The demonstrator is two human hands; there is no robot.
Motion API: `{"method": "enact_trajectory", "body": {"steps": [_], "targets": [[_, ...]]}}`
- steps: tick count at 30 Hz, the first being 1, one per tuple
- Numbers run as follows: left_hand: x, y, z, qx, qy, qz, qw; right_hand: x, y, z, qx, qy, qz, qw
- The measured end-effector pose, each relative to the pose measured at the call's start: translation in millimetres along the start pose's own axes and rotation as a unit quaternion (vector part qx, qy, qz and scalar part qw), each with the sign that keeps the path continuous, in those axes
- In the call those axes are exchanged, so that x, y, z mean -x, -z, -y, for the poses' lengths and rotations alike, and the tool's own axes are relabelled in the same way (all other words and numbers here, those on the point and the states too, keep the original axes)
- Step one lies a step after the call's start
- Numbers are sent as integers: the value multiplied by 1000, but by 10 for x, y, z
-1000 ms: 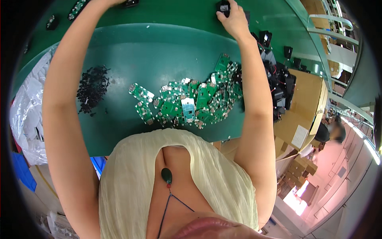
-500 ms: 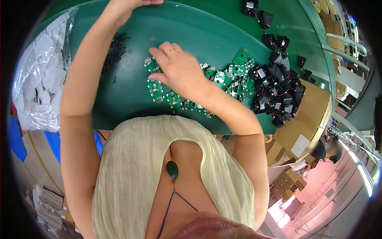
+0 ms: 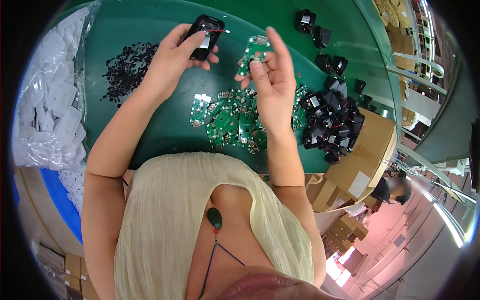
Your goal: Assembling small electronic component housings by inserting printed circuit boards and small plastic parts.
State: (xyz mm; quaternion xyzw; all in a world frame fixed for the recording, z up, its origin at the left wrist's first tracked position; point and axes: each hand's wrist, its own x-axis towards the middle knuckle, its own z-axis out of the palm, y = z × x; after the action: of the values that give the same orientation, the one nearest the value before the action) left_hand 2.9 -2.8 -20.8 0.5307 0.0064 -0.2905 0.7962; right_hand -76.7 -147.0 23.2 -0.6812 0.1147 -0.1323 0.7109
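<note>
My left hand (image 3: 175, 57) grips a black plastic housing (image 3: 215, 24), thumb across its inside. A short red wire with a white plug (image 3: 227, 31) sticks out of that housing toward the right. Held up beside it, a green circuit board (image 3: 248, 55) is pinched between the thumb and fingers of my right hand (image 3: 275, 75). Housing and board are apart. Below both hands lies a loose pile of green circuit boards (image 3: 225, 122) on the green tabletop (image 3: 165, 125). Small black parts (image 3: 131, 65) are scattered beside my left forearm.
A clear plastic bag of whitish translucent pieces (image 3: 55, 100) lies at the left. Black housings with red wires (image 3: 330, 120) are heaped at the right, by an open cardboard box (image 3: 362, 155). More housings (image 3: 313, 27) sit farther back. Another person (image 3: 392, 189) is in the right background.
My left hand has come back into view, now with a black housing. My right hand has risen from the board pile with one circuit board. The view has shifted slightly.
</note>
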Motion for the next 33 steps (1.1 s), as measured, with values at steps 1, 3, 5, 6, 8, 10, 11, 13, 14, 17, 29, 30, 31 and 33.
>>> {"method": "enact_trajectory", "body": {"steps": [1,3,5,6,8,10,11,13,14,17,29,30,31,33], "targets": [[0,-8,12,20,20,15,999,-8,-2,26,3,0,1,1000],[22,-42,14,38,46,22,998,-21,-2,63,-60,-67,8,996],[56,-76,2,38,50,26,998,-56,-12,79,-63,-78,22,995],[65,-84,-4,38,53,30,997,-73,-17,87,-66,-89,34,993],[71,-93,8,42,52,34,997,-88,-59,71,-62,-78,26,995],[79,-101,1,45,49,40,997,-103,-86,55,-76,-69,18,995],[81,-103,0,45,48,41,997,-110,-89,42,-76,-69,17,995],[86,-108,-11,53,44,45,997,-119,-90,31,-74,-67,15,995],[89,-113,-20,53,44,46,997,-120,-89,36,-74,-66,14,995],[105,-102,-17,45,44,39,997,-110,-105,41,-63,-70,31,995],[107,-120,-28,52,46,47,997,-110,-76,86,-24,-57,39,997],[109,-118,-28,50,47,46,997,-109,-78,88,-28,-61,39,997],[111,-116,-29,47,49,45,997,-109,-80,88,-31,-64,40,997],[115,-115,-35,45,51,47,997,-112,-88,77,-28,-63,45,997]]}}
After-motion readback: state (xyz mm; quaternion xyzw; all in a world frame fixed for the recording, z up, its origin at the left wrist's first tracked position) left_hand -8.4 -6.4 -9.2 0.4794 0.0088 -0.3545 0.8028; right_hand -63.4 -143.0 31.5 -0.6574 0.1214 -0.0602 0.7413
